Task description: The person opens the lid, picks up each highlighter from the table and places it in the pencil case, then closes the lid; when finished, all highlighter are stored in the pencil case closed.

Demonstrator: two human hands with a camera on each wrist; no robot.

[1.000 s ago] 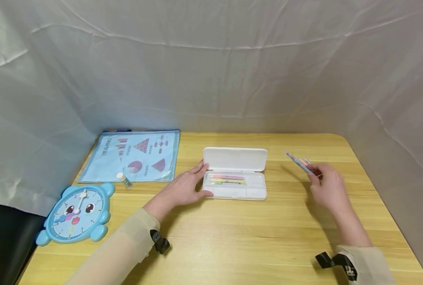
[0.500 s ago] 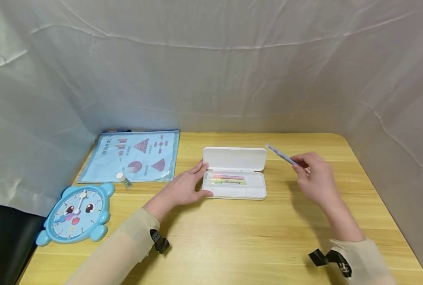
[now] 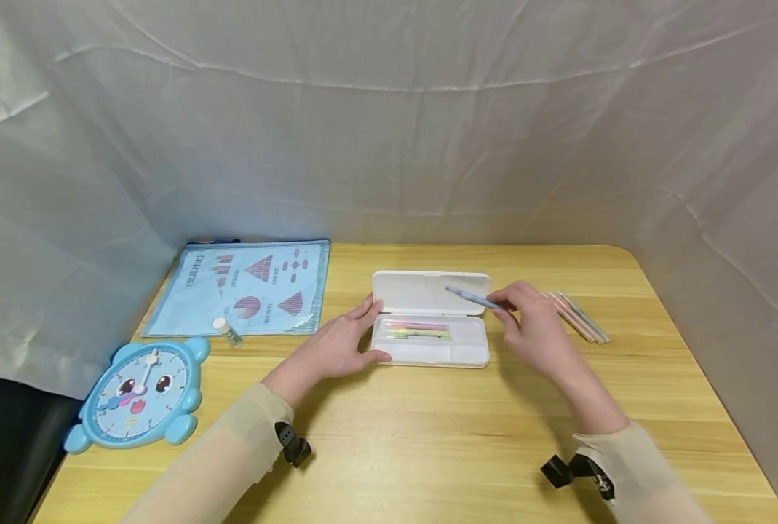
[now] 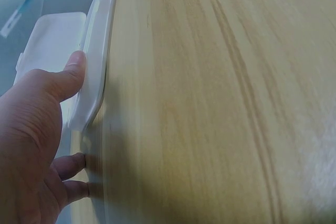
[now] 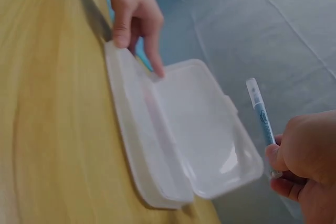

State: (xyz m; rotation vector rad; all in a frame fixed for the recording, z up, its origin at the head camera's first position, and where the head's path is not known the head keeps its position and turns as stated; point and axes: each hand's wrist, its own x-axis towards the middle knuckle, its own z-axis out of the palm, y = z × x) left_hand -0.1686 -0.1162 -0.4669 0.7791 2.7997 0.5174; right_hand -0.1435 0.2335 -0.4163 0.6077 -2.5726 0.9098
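Note:
An open white pencil case [image 3: 470, 332] lies mid-table with its lid [image 3: 411, 292] tipped back. Several slim pens [image 3: 418, 327], pink and yellow among them, rest in its back compartment. My left hand [image 3: 341, 345] touches the case's left end, thumb at the front corner and fingers spread near the hinge. Over the right part of the lid, my right hand [image 3: 534, 320] pinches a blue marker pen [image 3: 470, 296] by one end. The right wrist view shows the clear cap on the far end of that blue marker pen [image 5: 262, 116], held clear of the case.
Several loose pens [image 3: 578, 318] lie right of my right hand. At the back left is a blue zip folder [image 3: 257, 291] printed with charts. A small white-capped tube [image 3: 228, 332] touches its front edge area. A blue toy clock [image 3: 141, 393] lies at the left.
My right hand has carried the blue marker pen leftward from the right side to over the case lid, uncovering the loose pens. My left hand stays on the case.

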